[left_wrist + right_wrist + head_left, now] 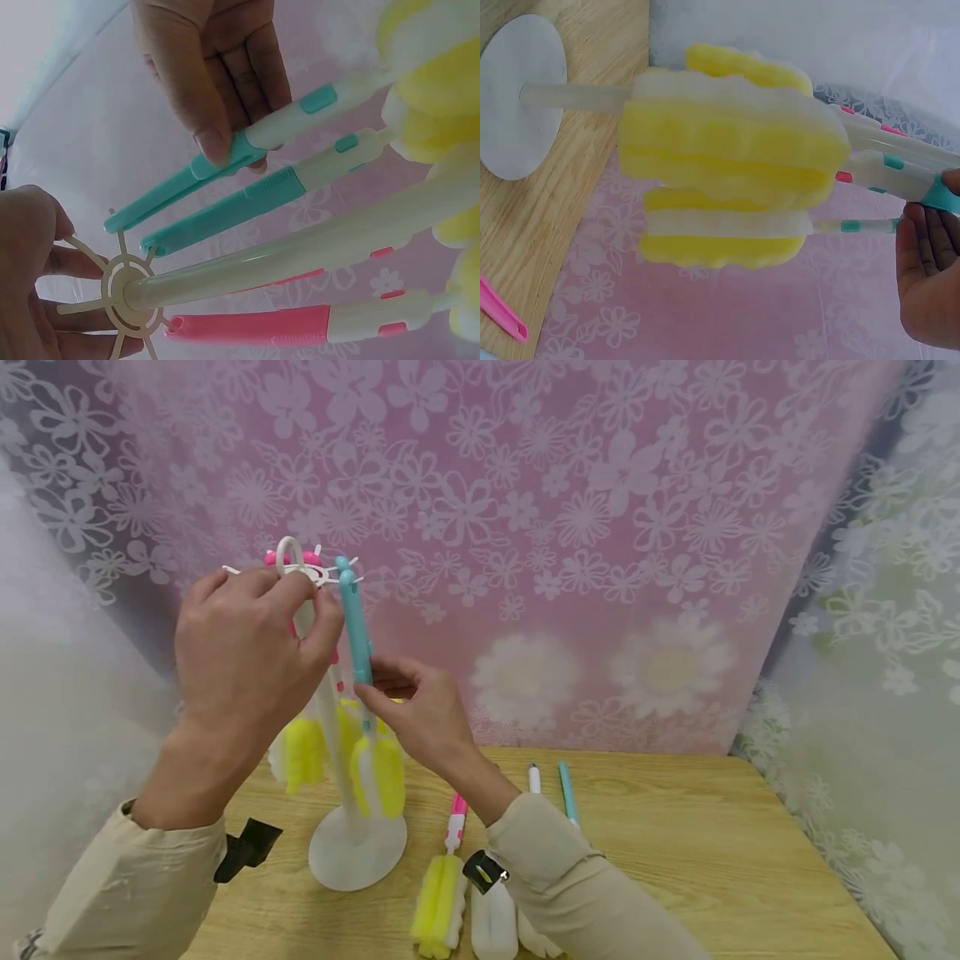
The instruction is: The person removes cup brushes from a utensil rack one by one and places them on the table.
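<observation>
A white rack (358, 852) with a round base, a pole and a spoked ring at its top stands on the table. My left hand (247, 627) holds that ring, its fingers among the spokes in the left wrist view. My right hand (420, 710) pinches the teal-and-white handle of a sponge bottle brush (157, 199), whose top end is at a spoke. Its yellow-and-white sponge head (735, 142) hangs down beside the pole. Another teal brush (225, 217) and a pink brush (255, 326) hang from the ring, with more sponge heads around the pole.
On the wooden table (675, 843), a pink-handled brush (435, 902) with a yellow-and-white sponge lies near my right forearm. Beside it are a white sponge head (495, 922) and a teal handle (567, 789), partly covered by the sleeve. A flowered pink curtain (525, 568) hangs behind.
</observation>
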A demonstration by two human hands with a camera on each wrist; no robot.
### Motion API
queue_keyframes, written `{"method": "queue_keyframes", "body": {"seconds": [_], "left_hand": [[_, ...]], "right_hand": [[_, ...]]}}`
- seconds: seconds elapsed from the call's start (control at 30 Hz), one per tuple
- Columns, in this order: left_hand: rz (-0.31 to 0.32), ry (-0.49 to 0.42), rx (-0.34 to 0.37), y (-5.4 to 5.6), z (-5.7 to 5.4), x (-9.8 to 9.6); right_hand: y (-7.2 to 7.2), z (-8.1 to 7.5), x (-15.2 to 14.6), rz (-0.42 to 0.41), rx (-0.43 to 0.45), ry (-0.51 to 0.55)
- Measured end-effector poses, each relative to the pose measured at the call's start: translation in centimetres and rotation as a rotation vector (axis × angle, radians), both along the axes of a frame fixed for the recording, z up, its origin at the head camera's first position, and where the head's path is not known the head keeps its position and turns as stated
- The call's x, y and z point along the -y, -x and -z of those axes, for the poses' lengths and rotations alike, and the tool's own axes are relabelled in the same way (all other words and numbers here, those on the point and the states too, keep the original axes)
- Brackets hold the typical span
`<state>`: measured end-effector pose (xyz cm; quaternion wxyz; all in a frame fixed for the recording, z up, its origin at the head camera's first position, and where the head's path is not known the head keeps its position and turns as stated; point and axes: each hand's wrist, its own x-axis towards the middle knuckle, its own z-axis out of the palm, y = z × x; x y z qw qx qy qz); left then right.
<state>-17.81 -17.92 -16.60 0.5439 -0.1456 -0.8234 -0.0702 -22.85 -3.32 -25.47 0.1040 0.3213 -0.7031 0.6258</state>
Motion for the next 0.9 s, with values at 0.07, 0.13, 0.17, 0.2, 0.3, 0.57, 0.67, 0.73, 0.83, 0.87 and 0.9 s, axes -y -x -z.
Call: {"method": "queue_keyframes", "body": {"seconds": [0.07, 0.13, 0.17, 0.2, 0.3, 0.57, 0.67, 0.73, 0.83, 0.87, 0.9], "left_hand": [[-0.005, 0.004, -0.002, 0.1, 0.0, 0.0], [-0.009, 0.009, -0.001, 0.2, 0.1, 0.0], [-0.01, 0.013, -0.001, 0.2, 0.1, 0.0], [-0.01, 0.013, -0.004, 0.3, 0.1, 0.0], [-0.01, -0.002, -0.02, 0.4, 0.0, -0.1], [-0.013, -0.064, 0.01, 0.4, 0.2, -0.1], [-0.011, -0.072, -0.001, 0.5, 0.2, -0.1], [-0.012, -0.074, -0.004, 0.5, 0.2, -0.1], [-0.014, -0.074, 0.001, 0.5, 0.1, -0.1], [-0.015, -0.074, 0.006, 0.5, 0.1, -0.1], [-0.015, -0.076, 0.017, 0.5, 0.1, 0.0]], "right_hand": [[0.0, -0.1, -0.3, -0.005, 0.001, 0.018], [-0.1, -0.2, -0.7, -0.008, -0.001, 0.038], [-0.1, -0.3, -0.9, -0.008, 0.0, 0.048], [-0.1, -0.4, -1.2, -0.004, 0.0, 0.055], [-0.2, -0.9, -2.4, 0.014, -0.021, 0.056], [0.4, -1.3, -8.5, 0.177, -0.084, 0.051], [0.9, -0.7, -11.9, 0.274, -0.082, 0.039], [1.0, -0.3, -14.2, 0.337, -0.063, 0.023], [1.2, 0.5, -17.7, 0.433, -0.044, -0.007], [1.2, 0.9, -18.9, 0.466, -0.034, -0.025], [1.2, 1.2, -20.0, 0.5, -0.021, -0.051]]}}
